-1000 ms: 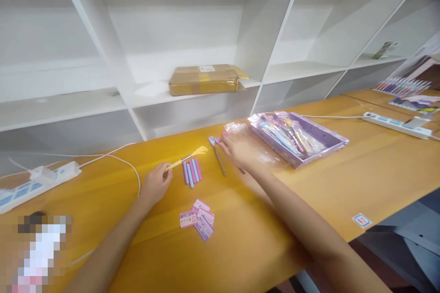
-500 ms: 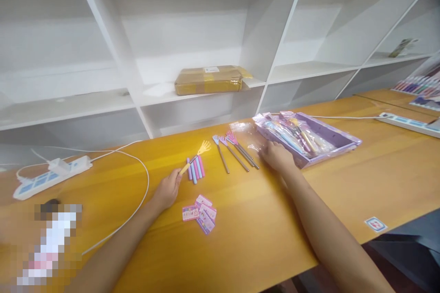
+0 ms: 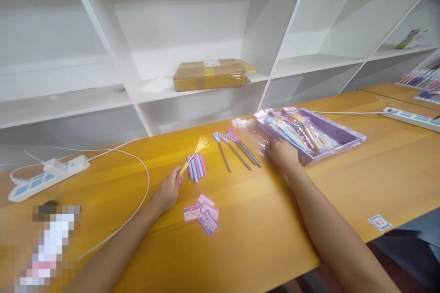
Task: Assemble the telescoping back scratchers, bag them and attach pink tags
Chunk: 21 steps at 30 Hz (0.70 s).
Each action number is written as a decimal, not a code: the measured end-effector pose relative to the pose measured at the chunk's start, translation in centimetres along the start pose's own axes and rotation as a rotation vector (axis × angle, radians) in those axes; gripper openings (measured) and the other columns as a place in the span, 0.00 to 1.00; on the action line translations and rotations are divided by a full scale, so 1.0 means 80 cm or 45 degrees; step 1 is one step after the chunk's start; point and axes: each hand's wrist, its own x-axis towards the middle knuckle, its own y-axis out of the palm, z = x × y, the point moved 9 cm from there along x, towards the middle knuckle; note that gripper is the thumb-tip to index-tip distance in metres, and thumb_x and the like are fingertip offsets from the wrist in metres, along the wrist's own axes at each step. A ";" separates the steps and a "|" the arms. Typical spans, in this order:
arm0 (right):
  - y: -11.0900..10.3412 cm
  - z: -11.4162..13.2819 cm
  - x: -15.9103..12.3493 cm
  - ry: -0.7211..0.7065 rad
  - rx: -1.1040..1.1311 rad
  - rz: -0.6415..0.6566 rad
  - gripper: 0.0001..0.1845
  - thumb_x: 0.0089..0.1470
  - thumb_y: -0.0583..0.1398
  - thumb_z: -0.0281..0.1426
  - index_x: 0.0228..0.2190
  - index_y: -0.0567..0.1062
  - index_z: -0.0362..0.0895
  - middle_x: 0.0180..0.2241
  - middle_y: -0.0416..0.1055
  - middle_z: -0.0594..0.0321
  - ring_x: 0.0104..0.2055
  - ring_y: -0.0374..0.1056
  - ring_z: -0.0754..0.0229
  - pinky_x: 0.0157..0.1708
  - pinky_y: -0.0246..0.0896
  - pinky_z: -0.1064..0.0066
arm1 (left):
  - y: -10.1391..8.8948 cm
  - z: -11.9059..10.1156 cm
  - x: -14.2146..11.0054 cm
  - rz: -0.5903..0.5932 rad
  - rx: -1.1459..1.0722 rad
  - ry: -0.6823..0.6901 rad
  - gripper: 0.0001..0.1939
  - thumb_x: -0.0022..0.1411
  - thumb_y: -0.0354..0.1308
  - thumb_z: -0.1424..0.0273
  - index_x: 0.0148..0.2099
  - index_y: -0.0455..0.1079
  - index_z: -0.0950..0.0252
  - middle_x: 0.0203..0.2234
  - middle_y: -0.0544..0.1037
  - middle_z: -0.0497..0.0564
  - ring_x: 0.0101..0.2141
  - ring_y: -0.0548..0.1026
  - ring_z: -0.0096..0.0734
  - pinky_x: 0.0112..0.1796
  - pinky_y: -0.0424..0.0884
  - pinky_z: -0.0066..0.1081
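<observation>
My left hand (image 3: 169, 187) is closed round the handle of a yellow back scratcher (image 3: 187, 165), its hand-shaped head pointing up and away. Just beyond lie several pink, blue and purple handle tubes (image 3: 196, 168), partly behind the scratcher. Several scratcher rods (image 3: 237, 146) with blue, purple and pink heads are laid side by side between my hands. My right hand (image 3: 282, 154) is at the near left of a purple box (image 3: 347, 133), fingers curled at the edge of a clear plastic bag (image 3: 252, 132); fingertips are partly hidden. Bagged scratchers (image 3: 292, 130) lie in the box.
Several printed cards (image 3: 202, 214) overlap on the wooden table (image 3: 247, 238). A power strip (image 3: 50, 178) with a white cable (image 3: 147, 178) lies left, another strip (image 3: 415, 118) right. A taped cardboard box (image 3: 211, 75) sits on the white shelf behind.
The view has shifted slightly. My left hand still holds the yellow back scratcher, and my right hand stays beside the purple box at the plastic with little movement.
</observation>
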 end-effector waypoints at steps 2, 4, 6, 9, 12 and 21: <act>0.000 -0.004 0.003 0.007 -0.003 -0.025 0.18 0.68 0.54 0.31 0.43 0.82 0.36 0.46 0.77 0.41 0.47 0.75 0.47 0.38 0.61 0.65 | 0.002 0.002 0.000 0.007 -0.019 0.006 0.26 0.80 0.38 0.56 0.67 0.60 0.65 0.38 0.77 0.54 0.36 0.76 0.38 0.41 0.71 0.38; -0.004 -0.007 0.006 0.020 -0.002 -0.060 0.17 0.66 0.55 0.31 0.42 0.83 0.36 0.44 0.78 0.42 0.44 0.75 0.48 0.36 0.60 0.65 | 0.003 0.002 0.001 0.016 -0.042 0.012 0.25 0.80 0.39 0.57 0.69 0.59 0.64 0.38 0.76 0.52 0.35 0.75 0.36 0.40 0.71 0.37; -0.012 -0.010 0.005 0.044 -0.005 -0.119 0.18 0.67 0.54 0.32 0.43 0.82 0.36 0.45 0.78 0.43 0.44 0.75 0.48 0.36 0.60 0.64 | 0.003 -0.002 0.002 0.006 -0.077 0.056 0.24 0.80 0.39 0.60 0.71 0.56 0.62 0.40 0.75 0.52 0.34 0.73 0.34 0.38 0.70 0.35; -0.032 -0.009 -0.001 0.084 0.004 -0.290 0.21 0.70 0.51 0.34 0.47 0.81 0.37 0.49 0.76 0.44 0.44 0.73 0.48 0.36 0.60 0.64 | 0.001 -0.018 0.003 -0.001 -0.129 0.214 0.22 0.79 0.39 0.64 0.69 0.60 0.58 0.43 0.71 0.52 0.32 0.70 0.30 0.37 0.70 0.33; -0.047 -0.003 -0.011 0.087 0.034 -0.437 0.21 0.69 0.53 0.36 0.45 0.82 0.38 0.48 0.75 0.45 0.40 0.72 0.50 0.35 0.59 0.64 | 0.001 -0.030 0.002 0.039 -0.120 0.279 0.20 0.77 0.40 0.69 0.62 0.68 0.59 0.42 0.69 0.52 0.31 0.68 0.29 0.37 0.69 0.33; -0.038 -0.015 -0.012 0.196 0.275 -0.283 0.16 0.66 0.60 0.39 0.37 0.82 0.41 0.44 0.76 0.48 0.41 0.72 0.49 0.36 0.61 0.62 | 0.001 -0.044 0.001 0.132 -0.147 0.270 0.19 0.77 0.40 0.71 0.57 0.71 0.61 0.41 0.68 0.52 0.32 0.67 0.32 0.38 0.68 0.33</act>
